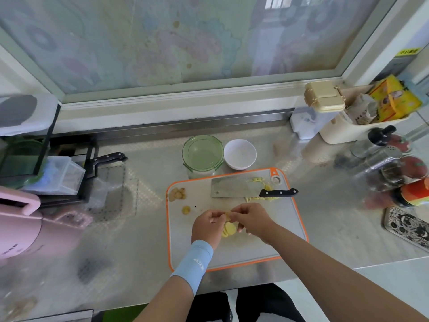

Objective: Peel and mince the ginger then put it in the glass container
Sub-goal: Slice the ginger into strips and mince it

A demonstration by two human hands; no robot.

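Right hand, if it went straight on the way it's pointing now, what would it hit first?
Probably the left hand: the right hand points left across the ginger slice both pinch.

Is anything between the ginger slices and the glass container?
Yes. The cleaver lies flat on the board between the slices and the container, and the container's green lid looks to be on.

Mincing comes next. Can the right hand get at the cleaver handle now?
Probably yes: the handle lies bare on the board just beyond the right hand, nothing between. That hand pinches a ginger slice, so must drop it first.
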